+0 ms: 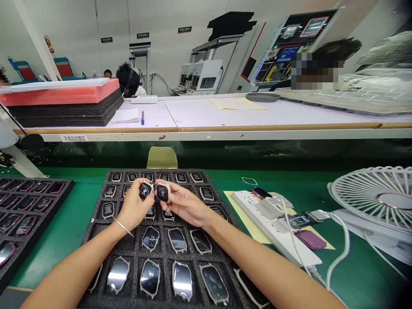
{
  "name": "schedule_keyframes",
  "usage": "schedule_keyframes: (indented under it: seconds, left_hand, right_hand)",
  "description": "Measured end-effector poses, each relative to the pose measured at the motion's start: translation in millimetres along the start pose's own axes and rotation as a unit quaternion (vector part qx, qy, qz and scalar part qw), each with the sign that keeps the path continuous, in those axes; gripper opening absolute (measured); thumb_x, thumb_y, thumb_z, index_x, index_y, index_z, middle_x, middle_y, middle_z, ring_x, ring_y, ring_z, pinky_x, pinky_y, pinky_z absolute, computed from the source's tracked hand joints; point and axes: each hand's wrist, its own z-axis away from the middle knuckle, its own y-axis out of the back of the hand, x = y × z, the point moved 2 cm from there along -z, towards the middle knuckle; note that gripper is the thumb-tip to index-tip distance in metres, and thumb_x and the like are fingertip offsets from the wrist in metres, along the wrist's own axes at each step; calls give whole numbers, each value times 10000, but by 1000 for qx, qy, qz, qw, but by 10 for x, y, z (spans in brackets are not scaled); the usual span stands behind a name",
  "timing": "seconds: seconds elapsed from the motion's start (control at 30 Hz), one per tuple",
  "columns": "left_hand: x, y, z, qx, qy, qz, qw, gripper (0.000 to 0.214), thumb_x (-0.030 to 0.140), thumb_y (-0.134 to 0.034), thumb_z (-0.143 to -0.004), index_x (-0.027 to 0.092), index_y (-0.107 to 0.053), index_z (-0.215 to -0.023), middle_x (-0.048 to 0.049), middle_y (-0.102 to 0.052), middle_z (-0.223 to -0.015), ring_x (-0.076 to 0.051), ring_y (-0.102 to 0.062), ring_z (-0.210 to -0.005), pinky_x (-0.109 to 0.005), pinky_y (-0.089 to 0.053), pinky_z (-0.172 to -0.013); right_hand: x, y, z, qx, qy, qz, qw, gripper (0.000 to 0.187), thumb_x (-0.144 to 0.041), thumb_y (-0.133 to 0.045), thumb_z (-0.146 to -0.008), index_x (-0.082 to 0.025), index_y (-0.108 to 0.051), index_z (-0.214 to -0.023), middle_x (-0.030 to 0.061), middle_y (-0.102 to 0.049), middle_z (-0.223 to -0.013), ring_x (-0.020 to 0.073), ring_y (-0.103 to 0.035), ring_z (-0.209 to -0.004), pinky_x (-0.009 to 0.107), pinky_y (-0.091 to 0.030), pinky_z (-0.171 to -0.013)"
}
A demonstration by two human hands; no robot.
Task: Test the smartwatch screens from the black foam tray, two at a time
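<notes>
My left hand is closed around a smartwatch body without a strap, its lit dark screen facing me. Close to it on the right, my right hand pinches a second watch body, also with a lit screen. Both are held above a black foam tray with rows of pockets. Most pockets carry silver-rimmed watch bodies. Those at the back show white text, while the nearer ones, such as this watch, have dark screens. My hands and forearms hide part of the tray.
On the left lies another foam tray of purple-rimmed watches. To the right are a white power strip with chargers and cables, a purple case and a white fan. A raised shelf crosses behind, bearing foam sheets. People sit beyond.
</notes>
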Motion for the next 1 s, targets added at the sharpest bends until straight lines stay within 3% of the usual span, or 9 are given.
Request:
schedule_keyframes:
  seconds: [0.77,1.0]
  left_hand:
    - [24,-9,15,-18,-22,28,999,298,228,-582,-764,193,-523,-1054,-47,-631,-990,-211,-606,-1003,-347,-461,-916]
    - [10,-32,25,-21,-15,30,999,302,203,-576,-761,200,-522,-1059,-36,-638,-983,-187,-614,-937,-320,-461,-884]
  right_hand:
    - [10,4,11,-18,13,0,1000,531,-327,-827,-758,-238,-631,-1243,10,-628,-922,133,-612,-755,286,-475,-728]
    - [12,11,10,-33,16,9,999,499,-326,-811,-774,-252,-629,-1233,15,-624,-961,125,-599,-758,302,-471,-752]
